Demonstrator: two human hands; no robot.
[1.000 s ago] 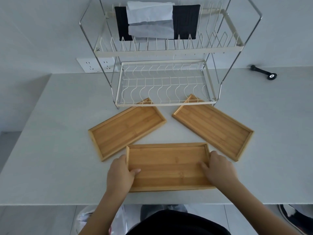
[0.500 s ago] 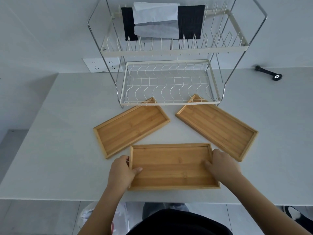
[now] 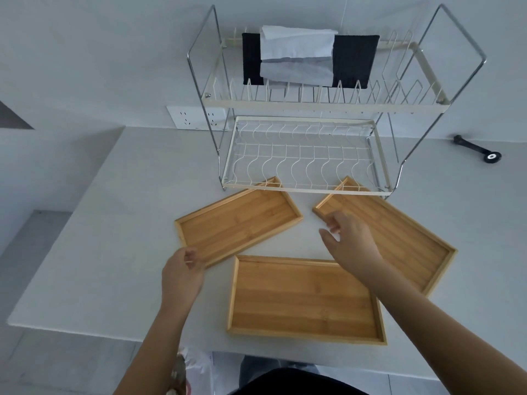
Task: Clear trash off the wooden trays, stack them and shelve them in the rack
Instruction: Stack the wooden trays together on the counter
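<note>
Three empty wooden trays lie on the white counter. The near tray [image 3: 305, 300] sits by the counter's front edge. The left tray [image 3: 239, 220] lies angled, its far corner under the rack. The right tray [image 3: 399, 232] is angled the other way. My left hand [image 3: 182, 273] hovers at the left tray's near corner, fingers apart, holding nothing. My right hand [image 3: 349, 240] is raised between the left and right trays, fingers spread, empty. The two-tier wire rack [image 3: 302, 189] stands behind the trays with a bare lower shelf.
A black cloth [image 3: 353, 61] and white paper [image 3: 296, 52] hang on the rack's upper tier. A black tool [image 3: 479, 148] lies at the back right. Wall sockets [image 3: 188, 118] sit behind the rack on the left. A plastic bag [image 3: 194, 369] hangs below the counter edge.
Both hands have let go of the near tray. The left hand moved up-left to the left tray's corner; the right hand moved forward between the two far trays.
</note>
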